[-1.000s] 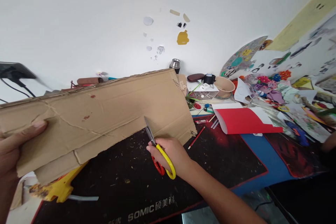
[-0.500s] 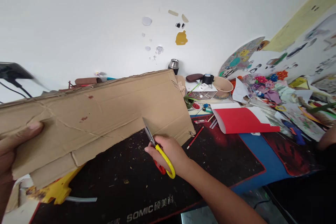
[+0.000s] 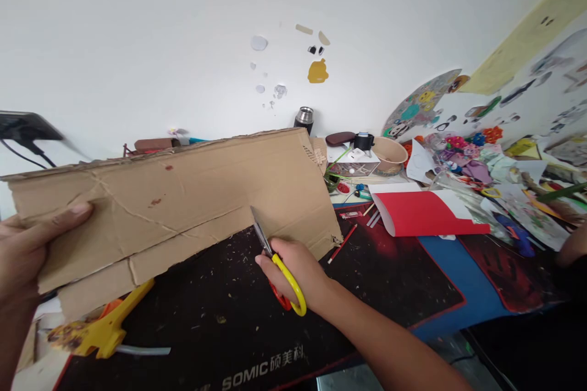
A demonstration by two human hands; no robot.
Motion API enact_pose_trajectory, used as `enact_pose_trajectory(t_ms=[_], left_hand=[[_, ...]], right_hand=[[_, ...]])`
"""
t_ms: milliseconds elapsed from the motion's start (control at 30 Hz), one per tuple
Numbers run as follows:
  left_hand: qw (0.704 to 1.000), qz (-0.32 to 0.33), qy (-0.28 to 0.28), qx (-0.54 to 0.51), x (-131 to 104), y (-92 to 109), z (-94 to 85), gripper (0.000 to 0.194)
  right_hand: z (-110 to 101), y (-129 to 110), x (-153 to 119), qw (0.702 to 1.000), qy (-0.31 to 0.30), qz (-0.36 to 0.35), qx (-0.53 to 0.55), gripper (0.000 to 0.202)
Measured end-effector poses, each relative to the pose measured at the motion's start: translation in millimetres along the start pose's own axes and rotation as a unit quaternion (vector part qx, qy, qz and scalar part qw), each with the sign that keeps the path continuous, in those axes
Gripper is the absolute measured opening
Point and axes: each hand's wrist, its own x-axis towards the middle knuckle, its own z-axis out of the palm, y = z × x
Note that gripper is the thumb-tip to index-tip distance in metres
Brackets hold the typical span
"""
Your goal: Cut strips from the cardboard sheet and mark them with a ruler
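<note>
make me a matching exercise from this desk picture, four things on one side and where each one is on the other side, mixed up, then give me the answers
Things:
1. cardboard sheet
2. scissors
3. yellow glue gun
4. red paper

Places:
A. lying on the desk under the cardboard's left end
B. held up at its left end by the left hand
C. lying on the desk to the right of the cardboard
D. in the right hand, blades at the cardboard's lower edge

Pairs: 1-B, 2-D, 3-A, 4-C
</note>
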Motion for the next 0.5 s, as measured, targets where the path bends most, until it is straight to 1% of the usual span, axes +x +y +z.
enact_pose_trajectory(t_ms=[33,100,233,400,500], left_hand=[[1.0,-0.002,-0.003,-0.002,2.4,-0.5,4.7,0.051],[1.0,0.003,-0.009,-0.002,5.1,-2.2,8.6,0.051],[0.999,0.032,-0.005,-0.002,5.8,-6.7,4.8,0.053],[0.999,0.035,-0.01,0.007,12.6,-13.6,0.9,0.06],[0.999,0.033,-0.014,-0.001,15.2,-13.2,4.0,0.06]], right_hand=[[1.0,0.6,0.3,1.0,0.0,0.001,-0.003,0.021],[3.6,2.5,1.0,1.0,0.004,-0.004,-0.006,0.022],[8.0,5.2,2.7,1.0,0.006,-0.015,0.002,0.024],[11.7,5.4,5.3,1.0,0.009,-0.017,0.01,0.026],[15.7,7.4,8.3,1.0,0.012,-0.025,0.007,0.025]])
